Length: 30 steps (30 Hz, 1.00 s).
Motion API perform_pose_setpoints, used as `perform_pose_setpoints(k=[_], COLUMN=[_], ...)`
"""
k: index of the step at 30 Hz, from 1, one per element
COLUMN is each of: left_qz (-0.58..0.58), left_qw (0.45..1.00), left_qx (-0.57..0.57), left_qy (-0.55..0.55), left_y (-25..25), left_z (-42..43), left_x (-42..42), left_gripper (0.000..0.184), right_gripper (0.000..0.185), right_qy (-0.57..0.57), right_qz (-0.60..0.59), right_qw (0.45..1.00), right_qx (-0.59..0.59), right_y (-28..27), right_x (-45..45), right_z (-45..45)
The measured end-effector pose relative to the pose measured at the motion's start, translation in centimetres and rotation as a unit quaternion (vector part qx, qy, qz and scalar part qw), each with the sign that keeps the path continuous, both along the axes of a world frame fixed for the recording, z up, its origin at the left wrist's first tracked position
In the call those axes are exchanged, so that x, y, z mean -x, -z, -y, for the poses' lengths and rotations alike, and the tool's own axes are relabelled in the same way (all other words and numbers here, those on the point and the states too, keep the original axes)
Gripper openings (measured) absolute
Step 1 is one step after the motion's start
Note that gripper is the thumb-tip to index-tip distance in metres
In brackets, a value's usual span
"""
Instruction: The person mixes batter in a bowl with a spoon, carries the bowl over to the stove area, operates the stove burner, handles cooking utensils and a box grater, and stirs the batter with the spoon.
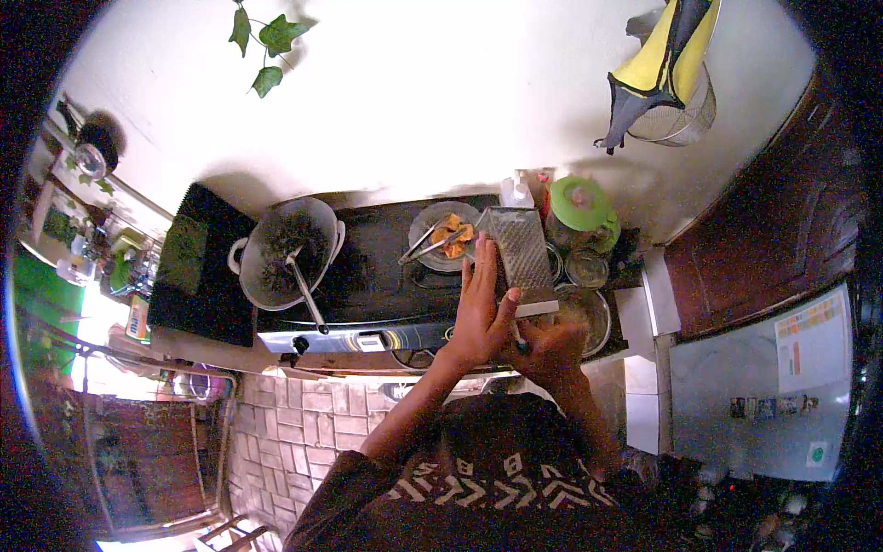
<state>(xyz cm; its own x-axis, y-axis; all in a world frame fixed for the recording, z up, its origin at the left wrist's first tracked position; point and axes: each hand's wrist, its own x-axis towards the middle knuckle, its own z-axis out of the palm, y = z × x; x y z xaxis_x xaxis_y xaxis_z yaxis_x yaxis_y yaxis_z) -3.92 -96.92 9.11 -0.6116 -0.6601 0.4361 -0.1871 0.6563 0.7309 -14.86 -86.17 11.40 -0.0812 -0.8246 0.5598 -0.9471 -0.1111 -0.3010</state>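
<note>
Silver metal box grater (pixel 526 253) sits one o'clock from the flat, outstretched, seemingly empty left hand (pixel 479 313), perhaps bracing it; the blurred right hand (pixel 554 348) curls, its grip's contents unclear.

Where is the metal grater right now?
In the head view, the metal grater is just right of centre, between the plate of orange pieces on its left and the green lid on its right, beside the person's left hand.

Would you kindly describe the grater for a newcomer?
Find the black stove. Near its right end, between the dish of orange pieces and the green-lidded container, is the grater, the only silver block with a rough, textured face.
</note>
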Motion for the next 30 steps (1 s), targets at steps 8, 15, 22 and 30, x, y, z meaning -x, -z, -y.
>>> perform_pose_setpoints(k=[8, 15, 22, 30], left_qz=[0.022, 0.068, 0.028, 0.083], left_qw=[1.000, 0.997, 0.999, 0.995], left_qx=[0.013, 0.027, 0.014, 0.061], left_qy=[-0.015, -0.040, -0.009, 0.001], left_y=[-0.3, -0.9, -2.7, -1.5], left_z=[0.5, -0.4, -1.9, -1.9], left_x=[0.7, 0.8, 0.3, 0.1], left_gripper=[0.077, 0.085, 0.085, 0.076], right_gripper=[0.037, 0.022, 0.016, 0.016], right_qy=[0.003, 0.010, 0.001, 0.010], right_qz=[-0.004, 0.021, 0.049, 0.108], right_qw=[1.000, 1.000, 0.999, 0.994], right_qx=[-0.028, -0.018, 0.007, 0.010], right_y=[3.0, 2.4, 4.4, 4.2], right_x=[0.5, 0.1, 0.9, 1.4], right_z=[-0.1, -0.1, -0.2, -0.3])
